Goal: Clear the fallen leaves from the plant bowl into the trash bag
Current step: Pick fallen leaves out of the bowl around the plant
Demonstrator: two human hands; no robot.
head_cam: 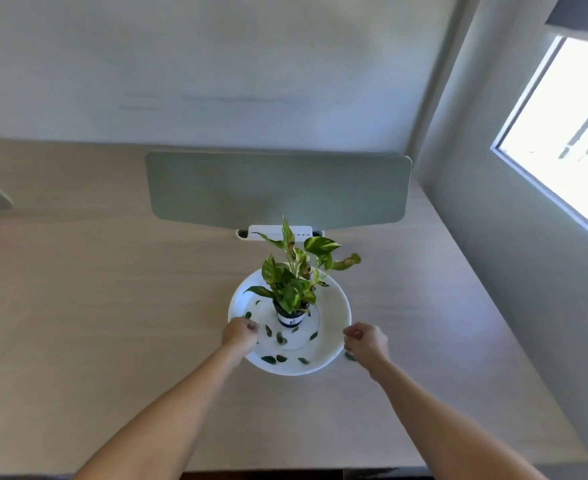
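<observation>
A white plant bowl [334, 306] stands on the wooden table, with a small potted plant [294, 282] at its middle. Several dark green fallen leaves [275, 358] lie on the bowl's floor, mostly along the near side. My left hand [238, 332] is at the bowl's left rim, fingers curled over the edge. My right hand [367, 341] is at the right rim, fingers curled against it. One leaf [349, 356] shows just under my right hand, outside the rim. No trash bag is in view.
A grey-green desk divider panel [278, 188] stands behind the bowl, with a white power strip [280, 232] at its foot. The wall and a window [562, 133] close off the right side. The table's near edge [285, 467] lies below my forearms.
</observation>
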